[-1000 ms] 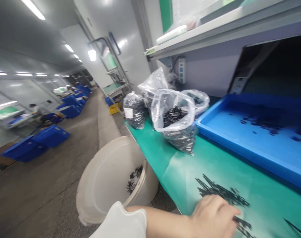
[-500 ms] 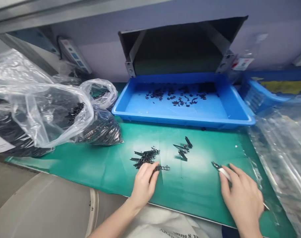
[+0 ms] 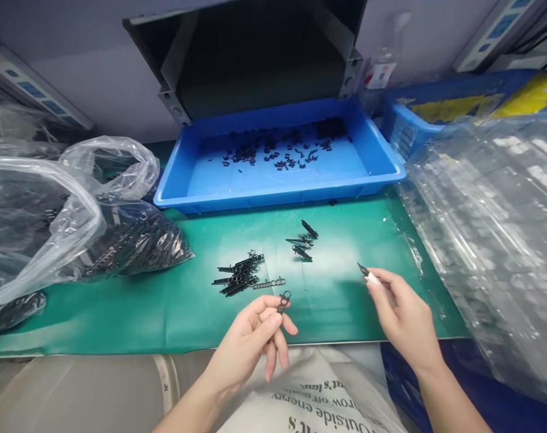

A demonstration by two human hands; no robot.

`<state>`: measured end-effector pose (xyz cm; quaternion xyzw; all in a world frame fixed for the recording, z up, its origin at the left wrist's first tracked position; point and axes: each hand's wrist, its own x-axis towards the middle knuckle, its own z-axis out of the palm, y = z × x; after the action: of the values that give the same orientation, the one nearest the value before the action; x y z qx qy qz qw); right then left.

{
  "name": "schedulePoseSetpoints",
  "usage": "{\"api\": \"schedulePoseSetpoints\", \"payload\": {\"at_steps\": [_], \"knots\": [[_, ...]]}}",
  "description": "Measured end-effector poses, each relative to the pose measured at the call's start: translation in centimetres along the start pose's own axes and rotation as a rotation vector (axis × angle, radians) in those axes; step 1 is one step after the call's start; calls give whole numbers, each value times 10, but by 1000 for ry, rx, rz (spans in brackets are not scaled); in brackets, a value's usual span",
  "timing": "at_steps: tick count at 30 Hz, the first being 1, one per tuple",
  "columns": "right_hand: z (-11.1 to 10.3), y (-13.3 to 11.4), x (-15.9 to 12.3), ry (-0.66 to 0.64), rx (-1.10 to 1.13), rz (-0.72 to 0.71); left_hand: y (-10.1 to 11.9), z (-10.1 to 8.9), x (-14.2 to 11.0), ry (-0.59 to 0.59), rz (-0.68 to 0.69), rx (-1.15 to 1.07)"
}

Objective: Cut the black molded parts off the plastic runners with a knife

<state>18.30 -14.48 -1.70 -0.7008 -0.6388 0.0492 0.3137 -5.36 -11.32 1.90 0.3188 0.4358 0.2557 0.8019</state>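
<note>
My left hand [image 3: 255, 337] pinches a black plastic strip [image 3: 283, 300] between thumb and fingers, just above the table's front edge. Its ringed end sticks up past the fingertips; the rest is hidden in the hand. Behind it lies a pile of similar black strips [image 3: 240, 273], with one loose strip [image 3: 268, 283] at its right side. My right hand [image 3: 404, 316] is closed around small nippers [image 3: 368, 274] with white grips, their dark tip pointing up and left. Between and beyond the hands sits a small group of black pieces [image 3: 304, 240].
A blue tray [image 3: 278, 195] at the back holds many small black parts, below a dark chute [image 3: 264, 60]. Clear plastic bags of black parts [image 3: 133, 234] stand on the left. Clear plastic trays [image 3: 494, 240] lie on the right, near a blue basket [image 3: 409, 126].
My left hand has lifted a strip off the pile and drawn it toward me. My right hand, still around the nippers, has come up and turned inward. The view has shifted right.
</note>
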Motion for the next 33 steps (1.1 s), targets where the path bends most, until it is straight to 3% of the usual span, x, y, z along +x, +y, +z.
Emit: {"api": "schedulePoseSetpoints", "payload": {"at_steps": [5, 8, 18, 33], "knots": [[-11, -46, -13, -429, 348, -120, -1, 7, -3, -52, -65, -2], [-10, -62, -19, -549, 355, -185, -5, 8, -4, -56, -101, 42], [-5, -70, -27, -493, 208, -245, -8, 12, -5, -38, -101, 147], [0, -73, -29, -488, 262, -222, -17, 10, 2, -35, -33, 168]]}}
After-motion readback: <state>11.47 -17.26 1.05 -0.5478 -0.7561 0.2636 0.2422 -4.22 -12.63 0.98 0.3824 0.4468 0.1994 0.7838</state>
